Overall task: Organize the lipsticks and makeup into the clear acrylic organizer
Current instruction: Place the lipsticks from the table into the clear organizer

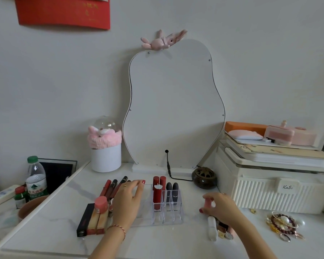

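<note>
my right hand (220, 205) pinches a small pink tube (207, 202) between thumb and curled fingers, holding it upright just above the table, which i judge is a lift meant for one of the free slots. under that wrist, at about 5 o'clock from the organizer, lie a white tube (212, 228) and a few small makeup pieces (225, 230), not yet sorted. my left hand (128, 200) lies with fingers straight and slightly spread on the left, shallow part of the clear acrylic organizer (173, 220), pressing down; i take that as steadying the light tray so it does not slide. the organizer sits at table centre, and its right-hand cells already hold red lipsticks (157, 193) and two dark lipsticks (172, 191) standing upright, with the front cells empty. at 9 o'clock from it, beside my left wrist, boxed lipsticks (94, 219) lie flat, and thin lip pencils (112, 186) fan out at 10 o'clock. a heap of bracelets (283, 225) sits well apart at 3 o'clock, and a water bottle (36, 179) stands far off at 9 o'clock.
</note>
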